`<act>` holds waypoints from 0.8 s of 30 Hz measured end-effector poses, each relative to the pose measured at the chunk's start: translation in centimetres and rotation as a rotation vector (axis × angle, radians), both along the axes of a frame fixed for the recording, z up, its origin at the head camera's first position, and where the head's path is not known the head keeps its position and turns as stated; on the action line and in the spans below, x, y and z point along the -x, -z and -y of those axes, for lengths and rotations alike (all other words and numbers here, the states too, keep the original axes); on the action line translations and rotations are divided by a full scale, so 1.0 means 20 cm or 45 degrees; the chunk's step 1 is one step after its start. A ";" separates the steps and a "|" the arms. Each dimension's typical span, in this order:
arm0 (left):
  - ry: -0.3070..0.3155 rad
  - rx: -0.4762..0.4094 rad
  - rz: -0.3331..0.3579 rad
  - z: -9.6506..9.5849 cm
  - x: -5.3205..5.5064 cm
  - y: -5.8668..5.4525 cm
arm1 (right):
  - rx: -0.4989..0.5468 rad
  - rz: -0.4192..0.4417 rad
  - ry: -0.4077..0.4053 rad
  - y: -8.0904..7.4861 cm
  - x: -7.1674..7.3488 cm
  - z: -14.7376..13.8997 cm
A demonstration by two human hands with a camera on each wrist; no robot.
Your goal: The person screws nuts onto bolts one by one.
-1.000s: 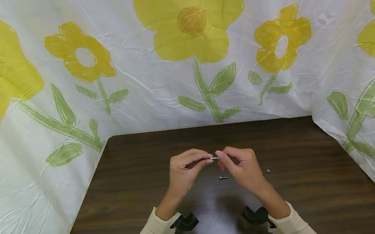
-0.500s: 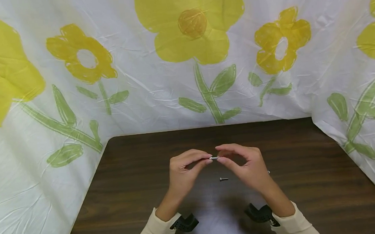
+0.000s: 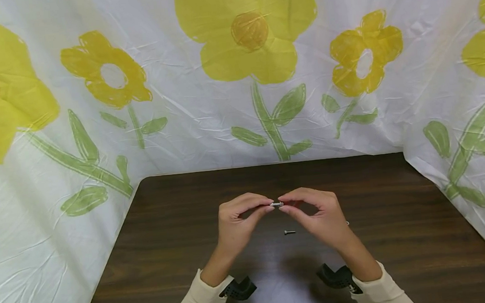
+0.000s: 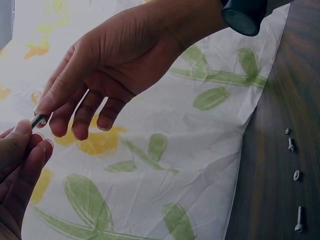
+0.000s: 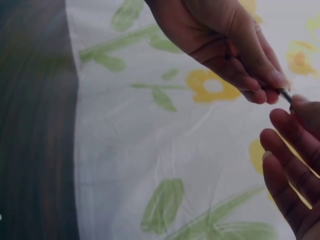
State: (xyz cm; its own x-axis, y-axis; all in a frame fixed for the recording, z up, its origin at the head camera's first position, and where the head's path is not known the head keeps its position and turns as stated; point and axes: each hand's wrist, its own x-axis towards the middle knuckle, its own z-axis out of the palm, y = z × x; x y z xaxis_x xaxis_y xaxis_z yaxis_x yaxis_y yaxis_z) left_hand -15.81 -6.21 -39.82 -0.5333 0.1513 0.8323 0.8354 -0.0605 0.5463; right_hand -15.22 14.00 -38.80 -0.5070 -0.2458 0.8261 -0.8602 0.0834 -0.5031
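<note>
Out in front of me, above the table, a small metal bolt (image 3: 275, 205) lies roughly level between both hands. My left hand (image 3: 238, 217) pinches its left end between thumb and fingertips, which hide the bolt's head. At the other end, the thumb and index finger of my right hand (image 3: 317, 212) pinch what looks like a nut (image 4: 43, 120), mostly covered by the fingertips. The right hand's other fingers hang loosely apart in the left wrist view. Below the hands, another bolt (image 3: 290, 232) lies on the table.
A dark wood-grain table (image 3: 169, 254) spreads beneath, with a flower-print cloth (image 3: 180, 128) hanging behind and at the sides. To the right lie a nut (image 4: 288, 131), a shorter bolt (image 4: 291, 144) and another nut or washer (image 4: 297, 175), partly hidden by my right hand in the head view.
My right fingers were close together on the bolt's end, then the index finger lifted and spread, and now it pinches that end again. The left hand keeps its grip almost still.
</note>
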 end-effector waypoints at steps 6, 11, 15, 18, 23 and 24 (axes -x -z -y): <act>0.003 -0.016 0.005 0.00 0.00 0.00 | -0.026 0.050 0.008 0.01 -0.01 0.01; -0.004 -0.009 -0.015 -0.01 -0.01 0.00 | -0.055 0.093 0.020 0.01 -0.02 0.02; -0.001 0.000 -0.044 -0.01 -0.01 0.00 | -0.079 0.142 0.057 0.01 -0.03 0.02; 0.011 0.010 -0.061 -0.01 -0.01 0.00 | -0.088 0.161 0.090 0.02 -0.03 0.03; 0.031 0.021 -0.064 -0.02 0.00 0.01 | -0.086 0.182 0.152 0.02 -0.04 0.03; 0.035 0.024 -0.061 -0.02 0.00 0.01 | -0.087 0.193 0.162 0.02 -0.04 0.03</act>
State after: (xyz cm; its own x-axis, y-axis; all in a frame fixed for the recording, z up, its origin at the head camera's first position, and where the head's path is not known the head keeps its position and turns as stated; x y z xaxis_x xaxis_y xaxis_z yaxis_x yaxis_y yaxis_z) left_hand -15.76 -5.81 -40.07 -0.4881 0.1811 0.8538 0.8590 -0.0740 0.5067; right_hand -14.46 13.42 -39.20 -0.6546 -0.2251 0.7217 -0.7556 0.2249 -0.6152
